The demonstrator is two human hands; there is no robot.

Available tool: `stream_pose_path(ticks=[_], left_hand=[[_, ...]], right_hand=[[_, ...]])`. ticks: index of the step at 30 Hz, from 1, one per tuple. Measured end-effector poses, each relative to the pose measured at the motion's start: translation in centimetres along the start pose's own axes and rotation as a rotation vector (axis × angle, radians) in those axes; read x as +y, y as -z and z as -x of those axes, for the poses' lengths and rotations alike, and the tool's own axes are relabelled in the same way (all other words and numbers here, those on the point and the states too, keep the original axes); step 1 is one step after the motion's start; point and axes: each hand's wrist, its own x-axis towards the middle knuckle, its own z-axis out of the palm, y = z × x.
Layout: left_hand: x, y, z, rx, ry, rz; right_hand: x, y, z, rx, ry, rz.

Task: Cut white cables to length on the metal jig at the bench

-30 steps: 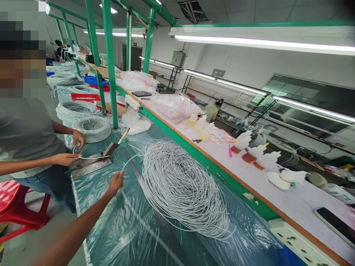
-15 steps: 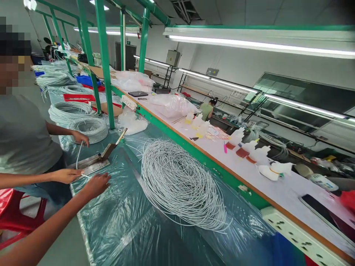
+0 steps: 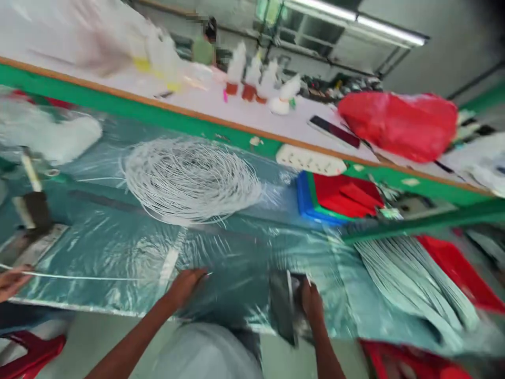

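The left hand (image 3: 185, 284) pinches a white cable (image 3: 90, 277) on the plastic-covered counter (image 3: 118, 247); the right hand (image 3: 311, 302) grips a dark tool (image 3: 284, 305). A loose cable coil (image 3: 189, 181) lies beyond, cut strands (image 3: 410, 279) to the right.

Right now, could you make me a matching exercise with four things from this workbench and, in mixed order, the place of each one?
Things:
1. loose white wire coil
2. red plastic bag
3. dark flat tool
4. bundle of cut pale strips

Places:
A. on the white upper shelf, right side
B. at the near table edge, under the right hand
C. on the plastic sheet, middle of the table
D. lying at the right, below the green rail

Pairs: 1-C, 2-A, 3-B, 4-D
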Motion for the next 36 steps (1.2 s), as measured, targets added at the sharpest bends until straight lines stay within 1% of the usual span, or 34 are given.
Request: stream_pose_path(ticks=[1, 3, 4, 5, 7, 8, 10, 12, 14, 18, 24, 27, 31, 36], left_hand=[[1.7, -2.7, -1.0, -0.128, -0.049, 0.005], [4.7, -7.9, -2.7, -0.352, -0.131, -0.011], [6.1, -10.4, -3.4, -0.427, -0.152, -0.033], [7.2, -12.6, -4.1, -0.476, -0.162, -0.058], [8.8, -16.4, -5.1, -0.517, -0.153, -0.099], [9.3, -17.9, -5.5, -0.532, -0.141, -0.099], [9.9, -20.0, -6.2, -0.574, -0.117, -0.058], [10.2, -21.2, -6.9, -0.609, -0.093, -0.03], [10.4, -21.8, -7.5, -0.62, -0.074, -0.046], [10.6, -22.8, -8.4, -0.625, -0.07, -0.078], [10.6, -24.5, -8.7, -0.595, -0.086, -0.061], [10.4, -24.9, -8.6, -0.598, -0.083, -0.012], [10.1, -25.0, -8.5, -0.552, -0.056, 0.03], [10.2, -25.1, -8.2, -0.523, -0.081, -0.02]], right_hand=[[0.7, -0.1, 0.6, -0.036, -0.08, 0.044], [0.8, -0.4, 0.9, -0.052, -0.133, 0.123], [0.5, -0.5, 0.8, -0.052, -0.133, 0.15], [0.2, -0.7, 0.6, -0.049, -0.13, 0.17], [-0.1, -0.9, 0.4, -0.049, -0.132, 0.185], [-0.2, -1.0, 0.3, -0.047, -0.136, 0.184], [0.0, -1.1, 0.4, -0.038, -0.148, 0.178], [0.2, -1.2, 0.4, -0.025, -0.159, 0.173], [0.3, -1.3, 0.4, -0.015, -0.164, 0.175], [0.2, -1.5, 0.1, -0.013, -0.185, 0.182], [0.0, -1.6, 0.0, -0.003, -0.207, 0.197], [-0.1, -1.5, 0.1, -0.007, -0.209, 0.2], [0.0, -1.5, 0.0, -0.022, -0.196, 0.186], [0.0, -1.5, 0.0, -0.03, -0.171, 0.161]])
